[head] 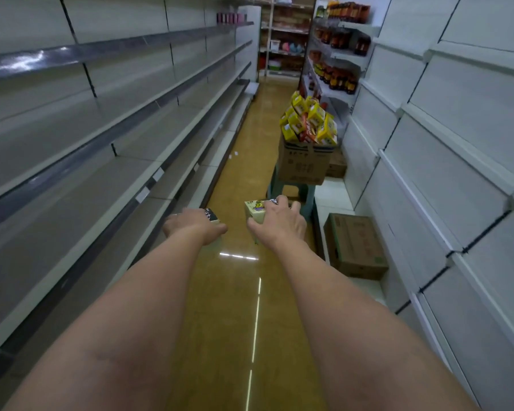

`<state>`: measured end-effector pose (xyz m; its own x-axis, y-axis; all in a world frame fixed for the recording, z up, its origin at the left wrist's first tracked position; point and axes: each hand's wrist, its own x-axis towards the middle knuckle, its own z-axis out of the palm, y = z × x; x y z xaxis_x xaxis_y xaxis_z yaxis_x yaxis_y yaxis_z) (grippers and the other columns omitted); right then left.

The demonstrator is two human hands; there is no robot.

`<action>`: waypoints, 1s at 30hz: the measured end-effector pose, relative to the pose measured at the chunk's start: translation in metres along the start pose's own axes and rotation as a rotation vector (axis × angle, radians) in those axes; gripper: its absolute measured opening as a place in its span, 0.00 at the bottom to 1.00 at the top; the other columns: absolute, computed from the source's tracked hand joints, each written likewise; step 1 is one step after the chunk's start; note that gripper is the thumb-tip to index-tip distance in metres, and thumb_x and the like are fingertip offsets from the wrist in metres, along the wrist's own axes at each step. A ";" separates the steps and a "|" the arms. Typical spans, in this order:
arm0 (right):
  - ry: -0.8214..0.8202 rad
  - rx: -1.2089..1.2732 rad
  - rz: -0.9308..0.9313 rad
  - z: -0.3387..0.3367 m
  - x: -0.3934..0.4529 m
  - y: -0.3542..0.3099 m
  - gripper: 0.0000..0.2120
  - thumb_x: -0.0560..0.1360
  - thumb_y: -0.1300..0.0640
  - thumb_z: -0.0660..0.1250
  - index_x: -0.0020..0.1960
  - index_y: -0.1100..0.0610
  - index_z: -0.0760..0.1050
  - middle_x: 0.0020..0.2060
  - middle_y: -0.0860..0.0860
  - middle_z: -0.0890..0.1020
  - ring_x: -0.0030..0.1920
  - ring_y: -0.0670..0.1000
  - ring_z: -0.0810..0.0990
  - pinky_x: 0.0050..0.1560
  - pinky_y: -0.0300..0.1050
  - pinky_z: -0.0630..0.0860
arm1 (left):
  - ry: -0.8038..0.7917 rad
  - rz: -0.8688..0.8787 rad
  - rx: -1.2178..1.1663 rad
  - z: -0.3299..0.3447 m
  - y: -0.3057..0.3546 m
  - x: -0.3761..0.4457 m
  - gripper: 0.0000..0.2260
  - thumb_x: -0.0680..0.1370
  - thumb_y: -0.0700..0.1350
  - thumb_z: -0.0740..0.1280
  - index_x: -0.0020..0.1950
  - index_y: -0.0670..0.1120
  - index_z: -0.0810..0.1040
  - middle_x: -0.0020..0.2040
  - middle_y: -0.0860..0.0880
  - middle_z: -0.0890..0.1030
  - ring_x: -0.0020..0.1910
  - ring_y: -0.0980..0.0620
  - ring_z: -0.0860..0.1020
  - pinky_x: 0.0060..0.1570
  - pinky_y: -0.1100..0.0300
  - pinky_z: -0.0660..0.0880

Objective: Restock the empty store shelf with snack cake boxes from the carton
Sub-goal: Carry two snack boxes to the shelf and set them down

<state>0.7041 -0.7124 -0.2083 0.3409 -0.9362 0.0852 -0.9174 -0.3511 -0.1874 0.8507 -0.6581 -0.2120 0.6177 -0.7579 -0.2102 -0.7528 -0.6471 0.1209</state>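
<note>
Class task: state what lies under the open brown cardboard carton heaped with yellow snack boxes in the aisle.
The brown cardboard carton stands on a pale green plastic stool on the floor. The stool's seat is covered by the carton, so only its legs show.

I see yellow and red cardboard snack cake boxes [309,121] in a brown cardboard carton [304,166], a pale green plastic stool [291,192] and a glossy ochre floor [235,292].

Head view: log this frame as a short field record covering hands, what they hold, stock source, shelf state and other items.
left hand: left hand grips a pale box
right hand: right hand grips a second pale box
stock source: open carton heaped with yellow snack boxes, standing on a green stool
shelf state: left shelving bare
other items: closed carton on right base shelf; dark bottles far right
floor: yellow aisle floor
</note>
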 end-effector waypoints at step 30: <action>0.037 0.031 -0.184 0.014 0.471 -0.021 0.29 0.77 0.36 0.58 0.73 0.50 0.64 0.70 0.53 0.64 0.63 0.56 0.65 0.55 0.49 0.70 | 0.142 -0.090 -0.091 -0.111 0.132 0.416 0.33 0.74 0.66 0.61 0.74 0.50 0.63 0.70 0.41 0.67 0.67 0.38 0.67 0.59 0.46 0.70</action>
<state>0.8872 -1.1461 -0.1778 0.4944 -0.8550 0.1569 -0.8331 -0.5176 -0.1951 1.0334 -1.0684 -0.1762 0.7124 -0.6965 -0.0855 -0.6733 -0.7128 0.1967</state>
